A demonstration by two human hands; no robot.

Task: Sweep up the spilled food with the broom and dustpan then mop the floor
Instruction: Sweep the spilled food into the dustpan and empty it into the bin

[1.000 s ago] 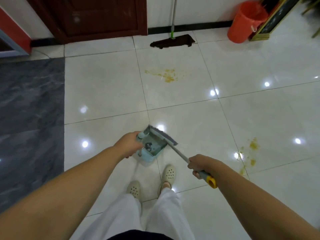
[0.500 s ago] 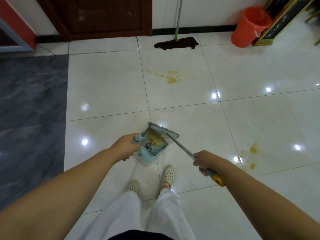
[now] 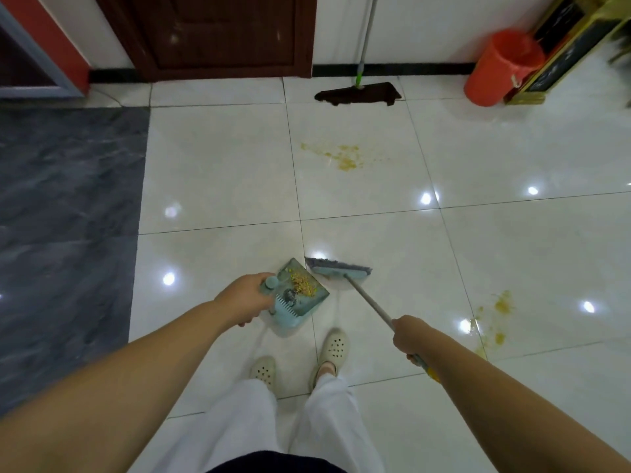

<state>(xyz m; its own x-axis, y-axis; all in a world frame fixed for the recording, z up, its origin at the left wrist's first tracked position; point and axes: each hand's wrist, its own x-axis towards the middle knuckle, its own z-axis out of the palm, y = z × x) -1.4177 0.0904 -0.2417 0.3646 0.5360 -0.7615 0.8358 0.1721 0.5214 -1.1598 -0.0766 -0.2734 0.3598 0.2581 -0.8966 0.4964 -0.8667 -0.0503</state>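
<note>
My left hand [image 3: 246,298] grips the handle of a light blue dustpan [image 3: 309,307] held above the floor in front of my feet, with a heap of yellow crumbs [image 3: 302,285] in it. My right hand [image 3: 409,337] grips the grey pole of a small broom; the broom head [image 3: 338,269] hangs just right of the dustpan's far edge. A yellow spill [image 3: 345,157] stains the tile ahead, and a second yellow spill [image 3: 495,319] lies at my right. A mop [image 3: 358,93] with a dark brown pad leans on the far wall.
An orange bucket [image 3: 498,70] stands at the far right beside a gold-framed board [image 3: 566,46]. A dark wooden door [image 3: 218,32] fills the far wall. A grey marble strip [image 3: 65,233] runs along the left. My feet in pale clogs [image 3: 336,346] stand on the white tiles.
The broom head has swung off the dustpan to its right side, uncovering the crumbs. Both hands have shifted slightly, and the view has tipped upward a little.
</note>
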